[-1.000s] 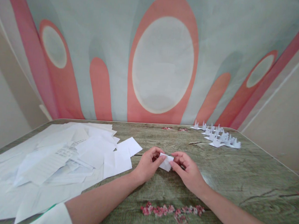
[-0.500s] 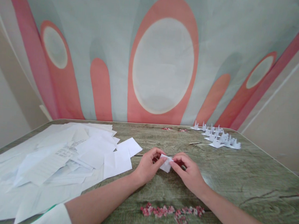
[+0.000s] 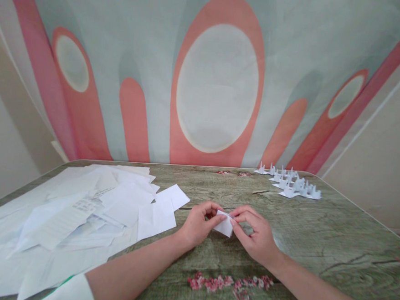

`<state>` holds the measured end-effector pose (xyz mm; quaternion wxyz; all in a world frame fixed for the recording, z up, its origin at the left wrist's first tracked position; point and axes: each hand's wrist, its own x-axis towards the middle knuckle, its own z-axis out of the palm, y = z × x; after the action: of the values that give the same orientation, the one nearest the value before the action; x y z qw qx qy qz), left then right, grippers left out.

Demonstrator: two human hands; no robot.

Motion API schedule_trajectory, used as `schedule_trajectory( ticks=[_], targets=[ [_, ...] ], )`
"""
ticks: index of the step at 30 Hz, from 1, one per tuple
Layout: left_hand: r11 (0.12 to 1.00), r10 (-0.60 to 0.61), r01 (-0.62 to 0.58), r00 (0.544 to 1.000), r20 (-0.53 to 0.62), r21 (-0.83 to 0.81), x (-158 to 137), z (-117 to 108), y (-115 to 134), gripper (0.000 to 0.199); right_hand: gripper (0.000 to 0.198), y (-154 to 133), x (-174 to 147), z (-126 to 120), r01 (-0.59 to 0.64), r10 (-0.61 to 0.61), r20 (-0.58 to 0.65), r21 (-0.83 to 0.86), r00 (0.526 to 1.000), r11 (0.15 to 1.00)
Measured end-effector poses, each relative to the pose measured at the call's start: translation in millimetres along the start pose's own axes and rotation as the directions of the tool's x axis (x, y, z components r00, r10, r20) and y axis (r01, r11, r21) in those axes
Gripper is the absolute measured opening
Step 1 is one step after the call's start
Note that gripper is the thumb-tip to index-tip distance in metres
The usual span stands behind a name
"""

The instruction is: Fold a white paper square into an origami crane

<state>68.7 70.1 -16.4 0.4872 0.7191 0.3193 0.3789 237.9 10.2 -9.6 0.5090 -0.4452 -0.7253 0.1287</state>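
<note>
A small folded white paper (image 3: 225,226) is held between my two hands, above the middle of the table. My left hand (image 3: 200,223) pinches its left side, thumb on the near face. On the right edge and upper corner, my right hand (image 3: 254,229) grips it between thumb and fingers. The far side of the paper is hidden by the fingers. Two square white sheets, one (image 3: 157,220) partly under or against the other (image 3: 174,196), lie to the left of my left hand.
A spread heap of white papers (image 3: 79,205), some printed, covers the table's left side. Several folded paper cranes (image 3: 295,186) stand in rows at the back right. The wood-patterned table (image 3: 333,250) bears a pink flower print (image 3: 214,282) near me. A patterned backdrop (image 3: 216,158) hangs behind.
The folded paper has turned and tilted between my fingers, its lower corner now further right and nearer me. My right hand has shifted slightly right. The papers and cranes lie as before.
</note>
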Motion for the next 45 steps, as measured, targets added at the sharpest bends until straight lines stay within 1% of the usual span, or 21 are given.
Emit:
schedule_trajectory(
  ticks=[8,19,27,37,45],
  targets=[
    [1.000,-0.025,0.025,1.000,0.010,-0.017,0.6,0.8,-4.2,0.023,0.010,4.4,2.3,2.3,-0.095,0.096,-0.020,0.068,0.995,0.993],
    [1.000,-0.017,0.017,1.000,-0.020,0.008,0.8,-0.2,-3.0,0.022,0.012,8.4,1.8,6.6,-0.172,0.179,-0.030,0.167,0.983,0.971],
    [0.999,-0.031,0.031,0.999,-0.025,0.010,1.1,-0.6,-2.0,0.022,0.013,8.7,2.5,7.2,-0.190,0.198,-0.026,0.186,0.980,0.964],
    [0.999,-0.031,0.031,0.999,-0.036,0.019,1.4,-0.8,-3.5,0.021,0.014,9.8,1.6,6.9,-0.185,0.193,-0.025,0.187,0.981,0.965],
    [0.999,-0.039,0.038,0.999,-0.024,-0.013,1.8,-0.7,-3.4,0.020,0.014,10.1,2.5,6.6,-0.219,0.227,-0.012,0.214,0.974,0.952]
  ],
)
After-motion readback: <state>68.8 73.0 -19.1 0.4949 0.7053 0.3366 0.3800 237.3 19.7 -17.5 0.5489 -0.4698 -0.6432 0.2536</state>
